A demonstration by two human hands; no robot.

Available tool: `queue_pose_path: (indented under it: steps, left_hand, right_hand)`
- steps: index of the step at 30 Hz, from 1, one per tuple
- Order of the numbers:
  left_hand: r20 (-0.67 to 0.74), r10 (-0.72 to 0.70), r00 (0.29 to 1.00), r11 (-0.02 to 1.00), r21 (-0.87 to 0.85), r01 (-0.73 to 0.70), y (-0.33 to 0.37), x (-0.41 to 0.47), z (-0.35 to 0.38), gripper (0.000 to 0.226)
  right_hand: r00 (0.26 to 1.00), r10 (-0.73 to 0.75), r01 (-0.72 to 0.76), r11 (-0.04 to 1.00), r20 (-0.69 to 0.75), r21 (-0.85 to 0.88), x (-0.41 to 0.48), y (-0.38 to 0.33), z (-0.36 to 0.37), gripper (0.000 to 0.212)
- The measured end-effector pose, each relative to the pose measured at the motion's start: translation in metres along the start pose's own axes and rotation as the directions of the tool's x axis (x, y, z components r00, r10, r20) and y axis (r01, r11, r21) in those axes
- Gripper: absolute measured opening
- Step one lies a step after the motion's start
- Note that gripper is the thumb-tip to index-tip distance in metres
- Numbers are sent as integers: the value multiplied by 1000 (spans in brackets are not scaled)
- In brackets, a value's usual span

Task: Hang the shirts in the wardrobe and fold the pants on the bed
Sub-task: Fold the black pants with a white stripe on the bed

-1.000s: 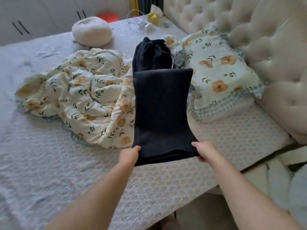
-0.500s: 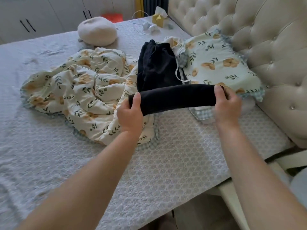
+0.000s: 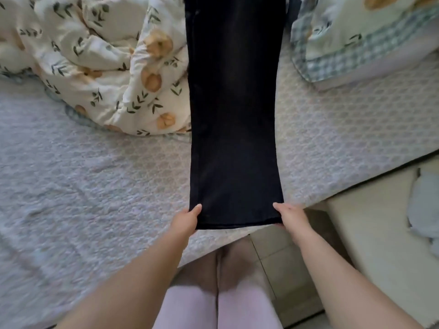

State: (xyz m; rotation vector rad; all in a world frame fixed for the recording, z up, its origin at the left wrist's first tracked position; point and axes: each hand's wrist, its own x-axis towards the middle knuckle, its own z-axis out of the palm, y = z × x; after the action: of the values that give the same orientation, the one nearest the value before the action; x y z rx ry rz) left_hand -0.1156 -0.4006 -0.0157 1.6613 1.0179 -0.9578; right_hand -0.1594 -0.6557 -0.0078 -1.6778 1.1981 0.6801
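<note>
Lilac-clad legs point(image 3: 218, 307) at the bottom edge, standing on tiled floor point(image 3: 273, 255) right against the bed point(image 3: 71, 186). Both forearms reach forward.

Left hand point(image 3: 186, 219): pinching the near-left corner of the black pants point(image 3: 234, 115), thumb on top, other fingers hidden under the fabric.

Right hand point(image 3: 293, 217): same grip on the near-right corner, thumb on top, fingers underneath, not visible.

Pants: on the bed, laid lengthwise away from the person, pulled straight between the two hands. Near hem sits at the bed's near edge; far end runs out of the top of the view. Can't tell if the hem end is flat on the cover or slightly lifted.

Beige bench point(image 3: 370, 233) just right of the bed corner.

Further back: floral duvet point(image 3: 107, 58) crumpled left of the pants, touching their left edge. Floral pillow point(image 3: 356, 36) with checked trim to the right, apart from the pants.
</note>
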Motion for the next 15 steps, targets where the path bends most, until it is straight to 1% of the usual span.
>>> queue_pose_path:
  steps: [2, 4, 6, 7, 8, 9, 10, 11, 12, 13, 14, 15]
  left_hand:
    - [16, -3, 1000, 1000, 18, 3, -13, 10, 3, 21]
    - [0, 31, 1000, 988, 152, -31, -19, 17, 6, 20]
    - [-59, 131, 990, 934, 343, -103, -21, 18, 8, 24]
    - [-122, 202, 972, 896, 424, -133, -21, 18, 10, 30]
    - [-185, 282, 941, 863, 477, -165, -20, 17, 12, 36]
    - [-225, 353, 908, 844, 496, -206, -18, 13, 15, 40]
    - [-241, 402, 883, 844, 472, -255, -14, 8, 18, 43]
    - [-239, 418, 876, 863, 406, -301, -8, 2, 21, 44]
    - [-234, 407, 883, 898, 278, -340, 2, -4, 22, 43]
    - [-230, 381, 895, 924, 114, -364, 13, -9, 22, 40]
    - [-237, 375, 896, 918, -40, -395, 23, -13, 19, 36]
    - [-282, 410, 867, 881, -125, -457, 31, -15, 15, 33]
  right_hand:
    - [1000, -10, 10, 1000, 2, -12, 7, 6, 4, 34]
    - [999, -32, 30, 997, -27, -77, 11, 7, 7, 38]
    - [996, -52, 41, 989, -71, -141, 15, 9, 10, 40]
    - [993, -53, 35, 986, -105, -161, 15, 9, 12, 36]
    - [988, -69, 44, 984, -138, -175, 15, 7, 13, 30]
    - [981, -105, 74, 980, -163, -186, 15, 4, 13, 29]
    - [970, -155, 116, 972, -187, -206, 14, -1, 13, 30]
    - [954, -213, 166, 962, -211, -219, 12, -9, 12, 29]
    - [938, -255, 214, 959, -233, -186, 10, -20, 11, 26]
    - [927, -286, 269, 958, -244, -100, 8, -31, 8, 24]
    - [910, -325, 338, 941, -258, 6, 5, -43, 5, 22]
    - [872, -383, 424, 902, -305, 82, 2, -52, 3, 21]
